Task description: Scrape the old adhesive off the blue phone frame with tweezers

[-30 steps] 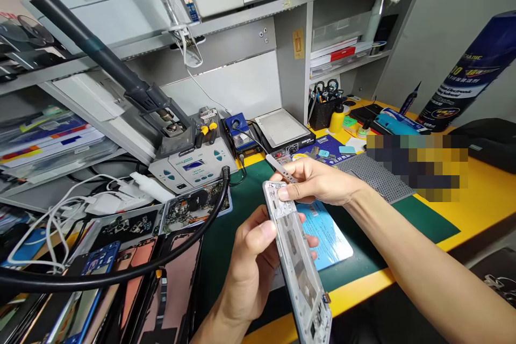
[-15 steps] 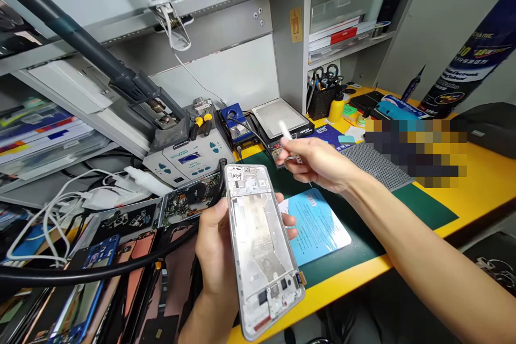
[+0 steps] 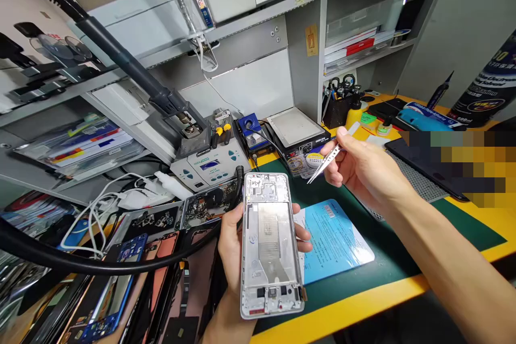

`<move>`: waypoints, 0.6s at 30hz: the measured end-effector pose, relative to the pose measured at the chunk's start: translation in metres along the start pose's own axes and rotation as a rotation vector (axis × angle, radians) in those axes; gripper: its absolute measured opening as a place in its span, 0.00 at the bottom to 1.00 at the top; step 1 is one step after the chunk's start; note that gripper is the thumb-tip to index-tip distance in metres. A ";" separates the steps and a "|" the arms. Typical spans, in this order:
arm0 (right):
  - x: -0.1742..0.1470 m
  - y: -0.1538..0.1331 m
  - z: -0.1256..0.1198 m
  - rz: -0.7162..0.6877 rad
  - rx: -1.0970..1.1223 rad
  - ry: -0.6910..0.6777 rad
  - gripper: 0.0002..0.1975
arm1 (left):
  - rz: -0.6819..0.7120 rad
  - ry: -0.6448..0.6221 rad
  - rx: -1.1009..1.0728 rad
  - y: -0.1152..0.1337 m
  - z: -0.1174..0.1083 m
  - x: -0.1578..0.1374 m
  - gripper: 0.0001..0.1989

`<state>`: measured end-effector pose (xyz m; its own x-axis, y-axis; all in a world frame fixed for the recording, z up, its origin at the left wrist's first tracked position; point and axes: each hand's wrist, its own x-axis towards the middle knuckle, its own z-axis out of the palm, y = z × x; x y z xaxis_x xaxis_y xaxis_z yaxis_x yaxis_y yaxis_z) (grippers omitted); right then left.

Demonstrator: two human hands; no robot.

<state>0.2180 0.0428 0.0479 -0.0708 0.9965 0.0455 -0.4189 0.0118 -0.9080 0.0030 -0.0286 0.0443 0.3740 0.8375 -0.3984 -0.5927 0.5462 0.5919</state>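
Observation:
A silver phone frame [image 3: 269, 244], its inner side facing me, is held upright in my left hand [image 3: 231, 244]. The thumb lies along its left edge and the fingertips show past its right edge. A short flex cable sticks out at its lower right corner. My right hand [image 3: 363, 164] pinches a pair of metal tweezers [image 3: 329, 157], tips pointing down and left, apart from the frame. Behind the phone frame, a light-blue printed card [image 3: 332, 239] lies on the green mat [image 3: 395, 247].
Phone housings [image 3: 116, 285] and parts crowd the left, crossed by a thick black hose [image 3: 133, 267]. A grey control station [image 3: 213, 164], a flat-topped heating plate [image 3: 296, 126] and a blue holder [image 3: 250, 131] stand behind. On the right are a dark flat device [image 3: 423, 164] and a spray can [image 3: 487, 88].
The tweezers have turned in my right hand, so their tips now show pointing down-left. The phone frame now stands straighter. The whole view has shifted, with things appearing farther right.

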 end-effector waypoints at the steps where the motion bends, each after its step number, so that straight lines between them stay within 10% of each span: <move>1: -0.003 0.000 0.000 -0.003 0.000 0.001 0.22 | -0.004 -0.008 0.001 0.000 0.000 0.001 0.41; 10: -0.064 0.004 0.007 0.004 -0.004 0.031 0.12 | 0.033 -0.117 0.005 -0.008 -0.003 -0.001 0.43; 18: -0.114 0.028 0.055 -0.362 -0.480 0.190 0.05 | 0.082 -0.114 -0.112 -0.017 -0.004 -0.008 0.33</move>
<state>0.1645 -0.0748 0.0405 0.1802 0.9190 0.3506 0.0701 0.3435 -0.9365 0.0069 -0.0443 0.0344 0.3963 0.8788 -0.2659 -0.6978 0.4765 0.5348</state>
